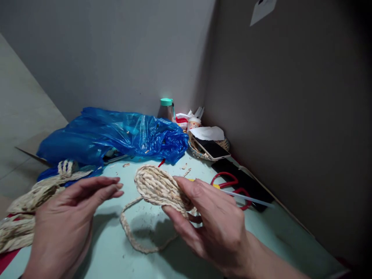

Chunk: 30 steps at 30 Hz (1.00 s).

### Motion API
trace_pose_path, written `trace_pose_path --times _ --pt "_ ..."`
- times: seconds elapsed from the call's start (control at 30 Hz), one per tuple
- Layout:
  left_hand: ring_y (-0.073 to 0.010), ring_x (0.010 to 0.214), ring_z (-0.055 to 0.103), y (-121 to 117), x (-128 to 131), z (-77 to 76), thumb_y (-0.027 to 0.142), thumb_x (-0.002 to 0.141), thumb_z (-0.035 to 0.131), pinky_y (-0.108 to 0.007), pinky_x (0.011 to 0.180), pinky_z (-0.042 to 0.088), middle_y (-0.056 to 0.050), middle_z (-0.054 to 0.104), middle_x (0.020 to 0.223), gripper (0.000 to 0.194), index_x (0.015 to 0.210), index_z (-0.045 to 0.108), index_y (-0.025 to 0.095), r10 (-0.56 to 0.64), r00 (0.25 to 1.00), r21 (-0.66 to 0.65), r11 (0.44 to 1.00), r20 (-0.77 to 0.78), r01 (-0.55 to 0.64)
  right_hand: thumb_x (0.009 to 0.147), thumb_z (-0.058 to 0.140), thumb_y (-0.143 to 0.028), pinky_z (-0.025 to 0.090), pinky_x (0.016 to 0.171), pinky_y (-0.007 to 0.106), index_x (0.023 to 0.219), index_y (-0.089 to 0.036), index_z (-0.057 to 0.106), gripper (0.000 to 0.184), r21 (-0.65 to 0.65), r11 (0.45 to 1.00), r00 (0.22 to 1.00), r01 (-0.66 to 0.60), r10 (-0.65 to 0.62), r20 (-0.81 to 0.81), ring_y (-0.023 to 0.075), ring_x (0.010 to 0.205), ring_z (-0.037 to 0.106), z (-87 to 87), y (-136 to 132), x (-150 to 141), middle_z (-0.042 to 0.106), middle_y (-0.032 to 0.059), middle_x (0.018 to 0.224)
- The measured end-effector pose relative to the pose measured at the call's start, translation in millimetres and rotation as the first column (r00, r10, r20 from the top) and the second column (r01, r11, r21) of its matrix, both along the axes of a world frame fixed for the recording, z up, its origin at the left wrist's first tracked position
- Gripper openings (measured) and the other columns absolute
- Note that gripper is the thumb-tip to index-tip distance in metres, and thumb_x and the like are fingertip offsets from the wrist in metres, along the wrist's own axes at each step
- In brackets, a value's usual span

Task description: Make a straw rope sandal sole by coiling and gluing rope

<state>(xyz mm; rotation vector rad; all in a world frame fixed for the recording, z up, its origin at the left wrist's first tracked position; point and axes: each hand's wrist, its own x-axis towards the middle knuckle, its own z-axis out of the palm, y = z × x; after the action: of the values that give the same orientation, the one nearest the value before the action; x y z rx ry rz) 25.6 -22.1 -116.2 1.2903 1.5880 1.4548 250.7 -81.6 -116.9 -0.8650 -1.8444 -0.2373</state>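
Left hand (65, 221): its grip is floating left of the oval braid (158, 186), with thumb and finger tips sitting very close; I cannot tell if they are touching.
Right hand (216, 217): its grip is pinching the right end of the oval braid between thumb and fingers.
Oval braid: it is hanging above the worktop (107, 248), and its thin tail (128, 232) is curling below.
Straw bundle (43, 197): it is lying past the left hand.
Scissors (216, 186): they are lying past the right hand.
Blue bag (116, 131): it is lying crumpled behind.
Phone (213, 148): it is resting on a basket (200, 155).
Bottle (166, 110): it is standing behind the bag.
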Motion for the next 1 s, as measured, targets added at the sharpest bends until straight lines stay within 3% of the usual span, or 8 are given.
trace_pose_path --times 0.13,0.23,0.3,0.4,0.57,0.67,0.83,1.0 --pt "-0.0205 0.068 0.073 -14.6 15.6 -0.1 0.042 0.053 0.085 -0.026 0.064 0.06 -0.001 0.078 0.078 0.035 0.081 0.076 0.024 -0.14 0.989 -0.179 0.973 0.053 0.147 0.092 0.061 -0.015 0.051 0.064 0.032 0.115 0.003 0.055 0.03 0.0 1.0 1.0 -0.009 0.009 0.004 0.0197 0.074 0.061 -1.2 2.0 0.1 0.069 0.0149 0.09" --pt "-0.0206 0.061 0.068 -21.2 19.0 -2.1 0.047 0.066 0.078 -0.028 0.056 0.057 -0.001 0.075 0.07 0.037 0.096 0.075 0.025 -0.366 0.922 -0.211 0.898 0.131 0.386 0.093 0.061 -0.017 0.052 0.065 0.033 0.115 0.003 0.055 0.03 0.012 1.0 1.0 0.014 -0.015 0.019 0.0202 0.074 0.063 -1.6 2.8 -0.6 0.069 0.0148 0.09" --pt "-0.0194 0.066 0.068 -27.1 21.7 -3.0 0.042 0.076 0.073 -0.027 0.058 0.056 -0.002 0.075 0.082 0.037 0.111 0.07 0.029 -0.46 0.849 -0.194 0.836 0.26 0.513 0.093 0.06 -0.017 0.053 0.065 0.033 0.115 0.002 0.055 0.029 0.009 1.0 0.999 0.023 -0.023 0.027 0.0204 0.073 0.064 -2.5 2.8 -1.7 0.069 0.0148 0.09" --pt "-0.0253 0.097 0.069 -37.5 28.8 -0.6 0.034 0.074 0.077 -0.03 0.076 0.058 -0.005 0.071 0.115 0.049 0.121 0.065 0.034 -0.433 0.756 -0.139 0.817 0.491 0.559 0.093 0.06 -0.017 0.056 0.07 0.033 0.115 0.0 0.055 0.028 -0.024 1.0 0.999 0.013 -0.013 0.034 0.0212 0.076 0.066 -5.5 2.8 -4.1 0.07 0.0152 0.091" --pt "-0.0362 0.111 0.064 -46.5 36.5 6.8 0.03 0.059 0.087 -0.043 0.09 0.056 -0.01 0.072 0.113 0.063 0.118 0.067 0.033 -0.368 0.618 -0.106 0.797 0.695 0.595 0.096 0.058 -0.02 0.058 0.071 0.033 0.116 -0.002 0.054 0.027 -0.039 0.999 0.996 0.022 -0.018 0.092 0.0218 0.08 0.068 -10.2 2.8 -7.9 0.072 0.0146 0.095" --pt "-0.0377 0.11 0.065 -48.0 36.6 8.7 0.03 0.06 0.086 -0.046 0.088 0.057 -0.01 0.073 0.11 0.064 0.12 0.065 0.032 -0.356 0.608 -0.123 0.787 0.709 0.604 0.095 0.059 -0.021 0.057 0.068 0.033 0.113 -0.001 0.056 0.026 -0.043 0.999 0.99 0.005 0.001 0.142 0.022 0.077 0.068 -10.6 1.5 -9.8 0.072 0.0139 0.094" --pt "-0.0322 0.103 0.069 -49.9 36.8 9.5 0.025 0.072 0.078 -0.04 0.083 0.059 -0.008 0.073 0.11 0.041 0.111 0.067 0.029 -0.282 0.634 -0.2 0.79 0.72 0.579 0.096 0.058 -0.022 0.059 0.071 0.034 0.112 -0.002 0.057 0.026 -0.079 0.997 0.982 -0.002 0.017 0.187 0.0221 0.08 0.068 -11.3 -2.0 -11.2 0.072 0.0129 0.094" --pt "-0.032 0.099 0.07 -46.5 31.9 -2.0 0.026 0.071 0.081 -0.037 0.073 0.062 -0.006 0.074 0.102 0.035 0.103 0.069 0.03 -0.365 0.607 -0.128 0.777 0.706 0.616 0.098 0.055 -0.023 0.061 0.073 0.035 0.112 -0.003 0.058 0.024 -0.08 0.997 0.978 0.019 -0.001 0.21 0.0227 0.081 0.069 -11.0 -4.5 -9.9 0.073 0.0126 0.093"
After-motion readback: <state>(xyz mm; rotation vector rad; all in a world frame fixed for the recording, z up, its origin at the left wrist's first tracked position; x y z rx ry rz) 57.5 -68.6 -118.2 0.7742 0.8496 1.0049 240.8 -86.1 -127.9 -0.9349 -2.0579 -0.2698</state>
